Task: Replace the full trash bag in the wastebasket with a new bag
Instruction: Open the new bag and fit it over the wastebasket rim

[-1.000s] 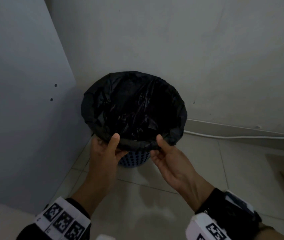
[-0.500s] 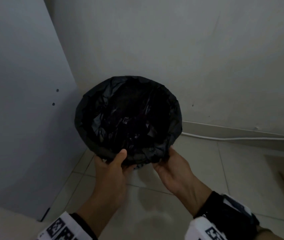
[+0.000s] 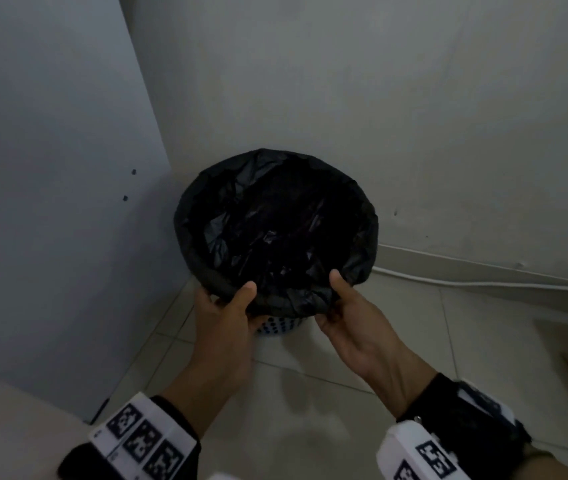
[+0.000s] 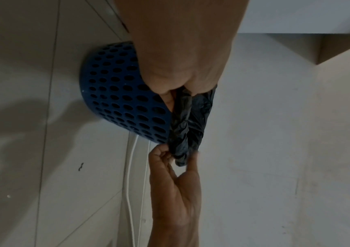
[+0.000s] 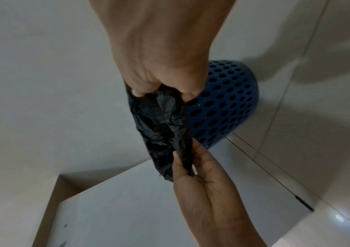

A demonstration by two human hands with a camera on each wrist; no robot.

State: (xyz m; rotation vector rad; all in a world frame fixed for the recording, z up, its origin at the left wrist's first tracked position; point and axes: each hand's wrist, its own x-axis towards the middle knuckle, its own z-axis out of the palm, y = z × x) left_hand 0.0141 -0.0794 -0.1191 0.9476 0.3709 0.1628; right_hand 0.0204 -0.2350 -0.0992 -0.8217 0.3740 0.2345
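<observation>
Pinching black bag [image 3: 275, 230] rim, both hands [image 3: 227, 317]

Black bag [image 3: 275, 233], blue wastebasket [image 4: 116, 93] (round holes).

Tiled floor [image 3: 310, 403], blue perforated wastebasket [image 4: 119, 98], white cable [image 3: 483, 280]

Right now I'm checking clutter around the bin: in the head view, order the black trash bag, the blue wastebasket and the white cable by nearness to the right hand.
1. black trash bag, gripped at its near rim by the right hand.
2. blue wastebasket, just left.
3. white cable, along the wall behind.
</observation>
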